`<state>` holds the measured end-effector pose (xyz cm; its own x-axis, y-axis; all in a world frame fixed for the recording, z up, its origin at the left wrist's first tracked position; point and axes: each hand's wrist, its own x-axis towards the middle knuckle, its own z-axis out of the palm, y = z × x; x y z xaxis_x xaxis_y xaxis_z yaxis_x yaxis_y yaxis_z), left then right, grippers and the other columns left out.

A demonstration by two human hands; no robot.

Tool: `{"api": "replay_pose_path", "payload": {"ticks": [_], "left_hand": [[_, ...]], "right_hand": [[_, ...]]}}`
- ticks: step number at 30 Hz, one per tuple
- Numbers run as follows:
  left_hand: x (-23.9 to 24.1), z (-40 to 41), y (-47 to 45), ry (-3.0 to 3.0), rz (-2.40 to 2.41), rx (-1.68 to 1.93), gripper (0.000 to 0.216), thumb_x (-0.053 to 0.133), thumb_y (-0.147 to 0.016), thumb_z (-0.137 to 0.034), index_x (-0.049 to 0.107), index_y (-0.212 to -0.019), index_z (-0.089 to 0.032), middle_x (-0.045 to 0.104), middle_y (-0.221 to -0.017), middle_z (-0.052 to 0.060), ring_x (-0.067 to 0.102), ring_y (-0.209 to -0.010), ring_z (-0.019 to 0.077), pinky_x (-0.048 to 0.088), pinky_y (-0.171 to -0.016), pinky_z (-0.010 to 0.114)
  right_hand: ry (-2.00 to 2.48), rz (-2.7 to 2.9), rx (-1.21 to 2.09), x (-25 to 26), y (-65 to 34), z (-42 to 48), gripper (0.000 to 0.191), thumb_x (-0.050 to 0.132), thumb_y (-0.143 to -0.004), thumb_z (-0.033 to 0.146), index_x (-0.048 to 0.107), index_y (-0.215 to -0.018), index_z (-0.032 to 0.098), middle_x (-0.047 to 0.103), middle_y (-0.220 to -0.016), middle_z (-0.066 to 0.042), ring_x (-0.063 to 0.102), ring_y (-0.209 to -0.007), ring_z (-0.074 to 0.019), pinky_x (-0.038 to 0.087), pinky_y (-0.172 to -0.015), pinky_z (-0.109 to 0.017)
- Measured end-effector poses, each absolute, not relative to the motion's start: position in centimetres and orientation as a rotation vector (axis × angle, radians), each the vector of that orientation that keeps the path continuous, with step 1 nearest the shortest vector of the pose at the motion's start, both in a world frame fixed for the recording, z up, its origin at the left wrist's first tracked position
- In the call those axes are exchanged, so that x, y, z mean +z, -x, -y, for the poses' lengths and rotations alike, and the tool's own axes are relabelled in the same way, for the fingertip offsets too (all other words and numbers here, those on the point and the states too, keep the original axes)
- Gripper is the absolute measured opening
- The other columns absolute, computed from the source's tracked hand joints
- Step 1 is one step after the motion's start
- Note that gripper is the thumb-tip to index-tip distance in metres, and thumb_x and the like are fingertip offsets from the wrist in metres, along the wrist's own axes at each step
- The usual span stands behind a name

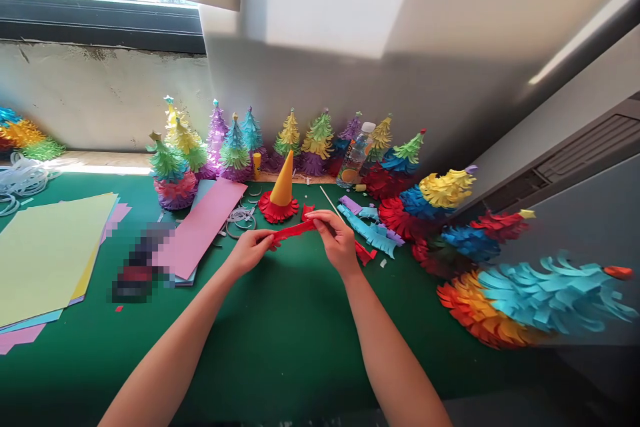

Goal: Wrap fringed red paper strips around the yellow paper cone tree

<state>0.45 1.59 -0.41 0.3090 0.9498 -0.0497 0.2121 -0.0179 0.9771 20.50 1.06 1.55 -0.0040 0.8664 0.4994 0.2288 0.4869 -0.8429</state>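
Green tabletop [280, 340]; fingers [323, 216] partly hide a red paper strip [295, 229]

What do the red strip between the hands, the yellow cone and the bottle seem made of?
Red strip: likely paper, matte, as it looks thin and shows no gloss.
Yellow cone: probably stiff paper or thin card, smooth and dull; it stands up in a neat point.
Bottle: apparently clear plastic, shiny, since its body is see-through; glass can't be ruled out.
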Motion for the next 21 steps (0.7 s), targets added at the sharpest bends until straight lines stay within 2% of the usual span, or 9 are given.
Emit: {"api": "replay_pose_path", "payload": {"ticks": [6,10,13,17,21], "left_hand": [[-0.2,-1.7,0.1,-1.598,-1.16,0.818,0.034,0.046,-0.061,-0.01,0.072,-0.083,-0.016,0.068,-0.073,0.002,0.06,-0.073,0.0169,0.047,-0.067,0.027],[0.1,-1.8,0.3,-1.41,-1.112,0.876,0.027,0.056,-0.064,-0.017,0.071,-0.086,-0.015,0.069,-0.074,0.004,0.062,-0.071,0.0169,0.049,-0.068,0.029],[0.4,-1.9,0.4,-1.294,-1.103,0.959,0.028,0.065,-0.065,-0.028,0.071,-0.087,-0.014,0.069,-0.077,0.005,0.063,-0.072,0.0182,0.051,-0.072,0.033],[0.7,-2.1,0.9,-1.242,-1.093,0.994,0.033,0.071,-0.063,-0.035,0.072,-0.089,-0.014,0.07,-0.082,0.007,0.065,-0.075,0.0194,0.052,-0.076,0.035],[0.8,-2.1,1.6,-1.164,-1.019,0.963,0.031,0.074,-0.062,-0.036,0.072,-0.084,-0.014,0.069,-0.082,0.008,0.065,-0.08,0.0203,0.052,-0.079,0.035]], "right_hand": [[1.009,1.519,0.655,1.6,-20.8,-1.0,0.017,0.051,-0.087,0.033,0.066,-0.09,0.026,0.066,-0.093,-0.003,0.06,-0.09,-0.0204,0.046,-0.083,-0.035],[1.038,1.377,0.752,1.0,-21.3,-1.6,0.016,0.056,-0.082,0.031,0.062,-0.095,0.024,0.067,-0.092,-0.004,0.061,-0.087,-0.0198,0.048,-0.08,-0.035],[1.03,1.309,0.883,0.6,-21.7,-2.2,0.024,0.061,-0.076,0.027,0.059,-0.1,0.022,0.067,-0.091,-0.004,0.062,-0.087,-0.0192,0.049,-0.08,-0.035],[1.06,1.331,1.113,0.2,-21.9,-2.6,0.017,0.065,-0.067,0.023,0.065,-0.084,0.02,0.068,-0.087,-0.003,0.062,-0.084,-0.0178,0.05,-0.078,-0.033],[1.071,1.337,1.378,0.1,-21.8,-2.7,0.015,0.071,-0.063,0.026,0.069,-0.077,0.019,0.067,-0.078,0.0,0.062,-0.071,-0.0147,0.052,-0.073,-0.032]]}}
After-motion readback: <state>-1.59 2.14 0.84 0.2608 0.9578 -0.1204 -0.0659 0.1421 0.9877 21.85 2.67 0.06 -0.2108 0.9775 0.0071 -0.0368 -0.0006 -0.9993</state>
